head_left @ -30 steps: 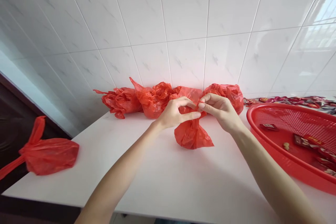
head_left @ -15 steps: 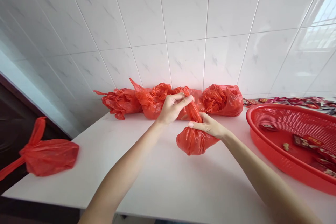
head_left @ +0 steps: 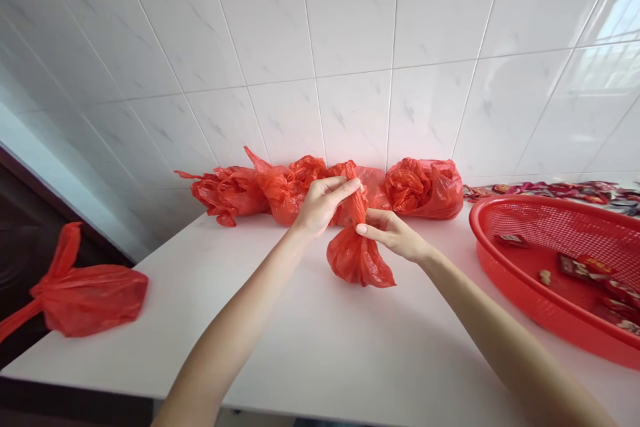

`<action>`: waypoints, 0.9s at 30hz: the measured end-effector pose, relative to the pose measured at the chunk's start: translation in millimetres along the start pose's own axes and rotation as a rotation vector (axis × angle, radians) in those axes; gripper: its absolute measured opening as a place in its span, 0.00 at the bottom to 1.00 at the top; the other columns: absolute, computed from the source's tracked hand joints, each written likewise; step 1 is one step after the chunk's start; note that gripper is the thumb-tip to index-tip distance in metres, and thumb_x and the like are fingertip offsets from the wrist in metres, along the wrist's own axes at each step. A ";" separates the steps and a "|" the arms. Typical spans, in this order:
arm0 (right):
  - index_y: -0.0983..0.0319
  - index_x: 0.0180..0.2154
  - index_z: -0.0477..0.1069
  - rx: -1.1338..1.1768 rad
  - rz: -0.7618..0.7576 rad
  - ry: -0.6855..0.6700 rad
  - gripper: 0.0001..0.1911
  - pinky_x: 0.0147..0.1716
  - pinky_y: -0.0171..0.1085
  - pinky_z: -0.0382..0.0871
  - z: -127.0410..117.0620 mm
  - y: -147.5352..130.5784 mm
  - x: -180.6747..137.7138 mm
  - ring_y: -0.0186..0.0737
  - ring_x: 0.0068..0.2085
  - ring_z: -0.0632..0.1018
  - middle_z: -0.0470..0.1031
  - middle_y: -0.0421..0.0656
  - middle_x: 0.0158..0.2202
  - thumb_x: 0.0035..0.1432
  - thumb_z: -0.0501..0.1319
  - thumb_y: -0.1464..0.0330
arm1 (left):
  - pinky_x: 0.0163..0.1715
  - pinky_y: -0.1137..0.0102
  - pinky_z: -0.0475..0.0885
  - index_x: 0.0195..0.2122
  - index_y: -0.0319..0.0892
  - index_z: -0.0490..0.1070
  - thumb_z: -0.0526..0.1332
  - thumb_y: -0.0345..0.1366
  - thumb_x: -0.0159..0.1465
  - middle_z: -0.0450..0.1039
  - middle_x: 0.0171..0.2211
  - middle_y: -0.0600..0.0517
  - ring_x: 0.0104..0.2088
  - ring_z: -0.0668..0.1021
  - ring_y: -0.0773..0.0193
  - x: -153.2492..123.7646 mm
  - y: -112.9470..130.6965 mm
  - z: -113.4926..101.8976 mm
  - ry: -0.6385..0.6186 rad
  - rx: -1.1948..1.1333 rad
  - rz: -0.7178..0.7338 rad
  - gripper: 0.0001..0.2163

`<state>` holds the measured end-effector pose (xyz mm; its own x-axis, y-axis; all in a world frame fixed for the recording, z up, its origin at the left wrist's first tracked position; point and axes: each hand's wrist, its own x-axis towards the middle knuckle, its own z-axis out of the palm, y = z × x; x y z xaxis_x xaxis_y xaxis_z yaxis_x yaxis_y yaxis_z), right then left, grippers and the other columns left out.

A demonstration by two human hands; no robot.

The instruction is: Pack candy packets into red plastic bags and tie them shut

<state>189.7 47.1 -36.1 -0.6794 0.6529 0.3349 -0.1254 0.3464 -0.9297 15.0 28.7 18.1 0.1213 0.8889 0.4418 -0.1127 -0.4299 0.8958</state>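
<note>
A red plastic bag (head_left: 357, 259) hangs over the middle of the white table, its neck gathered into a twisted strand and its lower part bulging. My left hand (head_left: 323, 203) pinches the top of that neck between thumb and fingers. Lower down, where the neck meets the full part, my right hand (head_left: 393, 232) grips the plastic with thumb in front. What the bag contains cannot be seen through the plastic.
Several filled red bags (head_left: 425, 188) line the tiled wall. Another knotted red bag (head_left: 95, 297) lies at the table's left edge. On the right stands a red mesh basket (head_left: 525, 307) holding small packets and a peanut. More packets (head_left: 555, 191) lie behind it.
The bag's full part has turned and swung slightly left, and its neck looks more tightly twisted. My right hand has shifted a little up and left along it.
</note>
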 end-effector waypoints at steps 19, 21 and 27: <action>0.61 0.22 0.75 -0.015 -0.106 0.393 0.21 0.28 0.39 0.69 -3.4 -28.3 -6.3 0.39 0.28 0.73 0.74 0.41 0.24 0.48 0.73 0.51 | 0.55 0.51 0.72 0.49 0.44 0.75 0.71 0.41 0.59 0.79 0.48 0.43 0.54 0.77 0.45 -45.6 -68.1 45.0 -0.190 0.033 -0.178 0.18; 0.62 0.23 0.76 -0.067 -0.108 0.397 0.22 0.27 0.39 0.67 -5.4 -28.2 -7.2 0.38 0.27 0.72 0.74 0.40 0.23 0.49 0.72 0.50 | 0.54 0.51 0.72 0.44 0.44 0.75 0.69 0.40 0.60 0.79 0.45 0.45 0.52 0.78 0.46 -43.9 -75.0 46.2 -0.147 0.095 -0.168 0.13; 0.62 0.22 0.74 -0.134 -0.099 0.327 0.23 0.25 0.37 0.65 -7.9 -28.0 -7.9 0.37 0.26 0.71 0.73 0.40 0.22 0.53 0.70 0.49 | 0.53 0.50 0.71 0.37 0.43 0.74 0.68 0.39 0.58 0.78 0.37 0.48 0.47 0.77 0.46 -46.7 -79.3 33.4 -0.137 0.161 -0.237 0.09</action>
<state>204.3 37.5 -11.5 -0.3985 0.7851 0.4741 -0.0689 0.4898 -0.8691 51.2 16.0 -72.0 0.2589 0.9422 0.2126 0.0909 -0.2429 0.9658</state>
